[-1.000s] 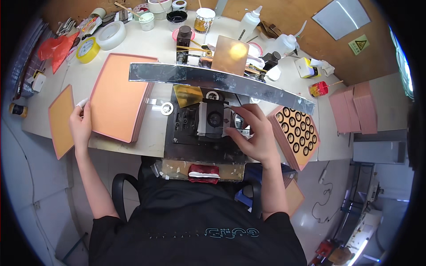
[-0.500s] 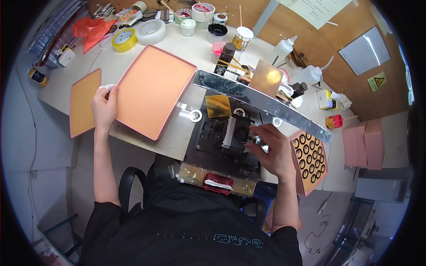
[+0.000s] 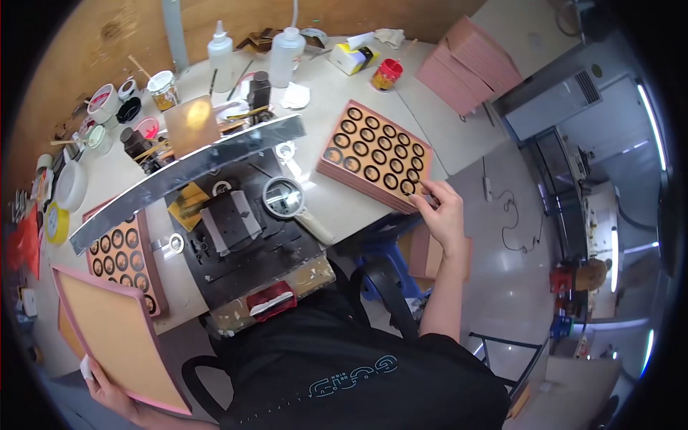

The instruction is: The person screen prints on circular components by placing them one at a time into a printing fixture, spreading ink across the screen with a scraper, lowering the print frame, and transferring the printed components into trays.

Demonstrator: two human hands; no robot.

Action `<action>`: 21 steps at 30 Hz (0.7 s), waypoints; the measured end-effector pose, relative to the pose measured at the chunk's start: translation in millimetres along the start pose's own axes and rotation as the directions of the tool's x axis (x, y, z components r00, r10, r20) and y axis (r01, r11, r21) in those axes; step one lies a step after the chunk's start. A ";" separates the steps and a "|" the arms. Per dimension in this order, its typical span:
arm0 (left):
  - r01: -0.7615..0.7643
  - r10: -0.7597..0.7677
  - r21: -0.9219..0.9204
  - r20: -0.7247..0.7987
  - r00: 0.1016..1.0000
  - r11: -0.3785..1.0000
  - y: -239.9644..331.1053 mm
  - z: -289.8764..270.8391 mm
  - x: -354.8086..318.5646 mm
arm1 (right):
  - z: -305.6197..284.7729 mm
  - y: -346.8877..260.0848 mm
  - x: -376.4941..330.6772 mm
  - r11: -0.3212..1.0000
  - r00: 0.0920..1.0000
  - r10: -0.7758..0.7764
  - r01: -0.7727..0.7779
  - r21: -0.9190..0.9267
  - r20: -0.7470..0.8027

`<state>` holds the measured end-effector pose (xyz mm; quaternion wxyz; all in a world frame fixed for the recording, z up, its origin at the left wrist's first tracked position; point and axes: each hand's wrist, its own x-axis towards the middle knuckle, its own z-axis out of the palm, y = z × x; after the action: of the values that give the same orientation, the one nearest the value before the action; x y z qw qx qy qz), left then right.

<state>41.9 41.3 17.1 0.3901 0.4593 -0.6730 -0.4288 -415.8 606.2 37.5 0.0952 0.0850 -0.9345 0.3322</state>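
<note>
My left hand (image 3: 107, 390) grips the outer edge of a shallow pink-rimmed tray (image 3: 107, 330) with a plain tan face, held tilted at the left. Part of one finger has a white covering. Behind it lies another pink tray filled with rows of black rings (image 3: 118, 258), partly hidden. At the right, my right hand (image 3: 444, 215) has thumb and fingers closed at the near right edge of the top pink tray (image 3: 373, 190) in a stack. Black rings in rows fill that tray. The exact contact under the fingertips is partly hidden.
A dark work plate (image 3: 244, 265) carries a black block (image 3: 231, 222) and a round magnifier (image 3: 284, 197). A long metal bar (image 3: 190, 179) spans behind them. Squeeze bottles (image 3: 287, 57), a red pot (image 3: 387, 74) and stacked pink trays (image 3: 469, 68) stand farther back. A blue stool (image 3: 380, 269) is below.
The view has swung right. My left hand has tilted the plain tray, showing a ring-filled tray behind. My right hand has left the black block and reached the ring tray stack.
</note>
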 end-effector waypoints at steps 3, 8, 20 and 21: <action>0.012 -0.006 -0.087 0.078 0.997 0.996 -5.4 16.4 -8.8 | 0.7 10.9 -3.9 0.996 1.000 0.008 -0.006 -0.086 0.016; -0.253 0.265 -0.080 0.289 0.920 0.964 18.0 36.2 -24.4 | -4.4 0.3 -10.8 0.994 0.990 -0.106 0.107 0.004 -0.097; -0.590 0.652 -0.291 0.449 0.611 0.753 123.9 196.0 -77.8 | 7.5 -122.9 -78.5 0.798 0.776 -0.552 0.385 0.464 0.306; -0.582 0.655 -0.315 0.475 0.588 0.750 123.0 201.0 -79.5 | 9.0 -119.7 -78.8 0.814 0.793 -0.539 0.403 0.418 0.285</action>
<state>-155.9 187.0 55.9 0.3283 0.0245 -0.8449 -0.4217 -314.0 516.4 84.6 -0.0281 0.3980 -0.8112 0.4276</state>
